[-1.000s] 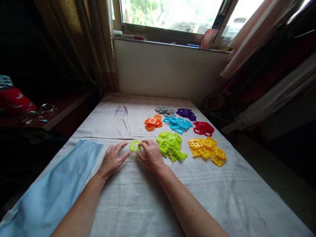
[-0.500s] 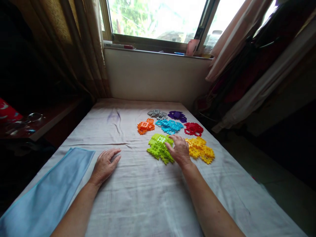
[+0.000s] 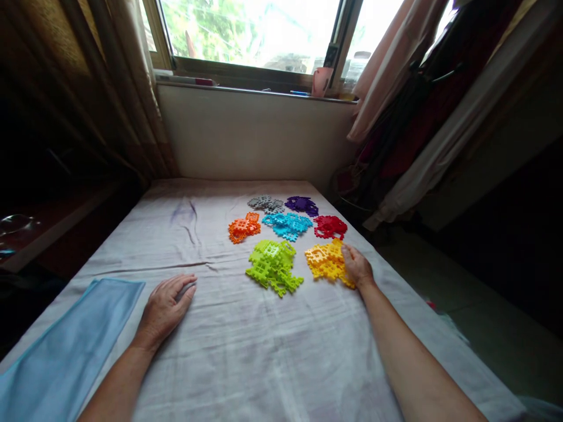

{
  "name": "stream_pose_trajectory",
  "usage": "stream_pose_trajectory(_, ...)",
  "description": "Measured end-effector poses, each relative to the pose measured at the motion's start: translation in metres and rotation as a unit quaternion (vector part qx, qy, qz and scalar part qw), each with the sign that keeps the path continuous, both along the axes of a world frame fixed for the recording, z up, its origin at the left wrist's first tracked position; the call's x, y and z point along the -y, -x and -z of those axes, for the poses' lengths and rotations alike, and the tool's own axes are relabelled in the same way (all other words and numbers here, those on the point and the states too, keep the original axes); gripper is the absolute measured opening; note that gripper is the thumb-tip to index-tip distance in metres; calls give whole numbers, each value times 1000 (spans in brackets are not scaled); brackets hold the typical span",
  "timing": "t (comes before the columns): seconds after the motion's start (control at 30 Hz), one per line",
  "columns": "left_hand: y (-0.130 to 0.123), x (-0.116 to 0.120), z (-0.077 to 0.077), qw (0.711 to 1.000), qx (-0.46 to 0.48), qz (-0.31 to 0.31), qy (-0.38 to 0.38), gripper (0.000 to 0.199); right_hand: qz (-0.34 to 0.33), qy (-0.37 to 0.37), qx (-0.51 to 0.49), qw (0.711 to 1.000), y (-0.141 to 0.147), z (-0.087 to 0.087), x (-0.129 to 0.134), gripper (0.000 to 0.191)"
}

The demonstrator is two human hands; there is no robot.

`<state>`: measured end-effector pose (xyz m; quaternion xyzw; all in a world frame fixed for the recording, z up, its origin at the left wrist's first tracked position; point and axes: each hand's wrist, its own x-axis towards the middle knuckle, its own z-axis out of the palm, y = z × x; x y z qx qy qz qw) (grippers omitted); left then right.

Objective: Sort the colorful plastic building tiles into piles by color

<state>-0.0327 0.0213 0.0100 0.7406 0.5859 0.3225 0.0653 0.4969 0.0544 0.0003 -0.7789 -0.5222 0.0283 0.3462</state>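
Observation:
My right hand is at the right edge of a pile of yellow plastic interlocking pieces. Its fingers are curled in against the pieces, with the fingertips partly hidden. My left hand rests palm down on the sheet, fingers stretched and thumb apart, holding nothing. Between the hands lies a pile of lime-green interlocking pieces. Farther back are piles of the same kind in orange, light blue, red, grey and purple.
A white sheet covers the table. On its left side lies a folded light-blue cloth. Beyond the far edge a low wall rises to a window sill with a pink cup. Curtains and clothes hang at both sides.
My right hand has moved right from between the green and yellow piles to the yellow pile's far right side, its fingers now curled in. My left hand stays flat. The view has turned slightly right.

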Motion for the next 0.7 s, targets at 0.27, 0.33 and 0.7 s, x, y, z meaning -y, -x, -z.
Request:
stream_pose_trajectory(0.27, 0, 1, 3, 1000, 4, -17, 2, 52, -129, -37, -56, 989, 124, 3, -21, 45)
stream_pose_trajectory(0.33, 1, 1, 4, 999, 23, -46, -4, 56, -137, -47, -63, 987, 156, 1, -25, 41)
stream_pose_trajectory(0.7, 9, 4, 11, 994, 42, -94, -18, 63, -302, -112, -38, 946, 232, -23, -60, 41)
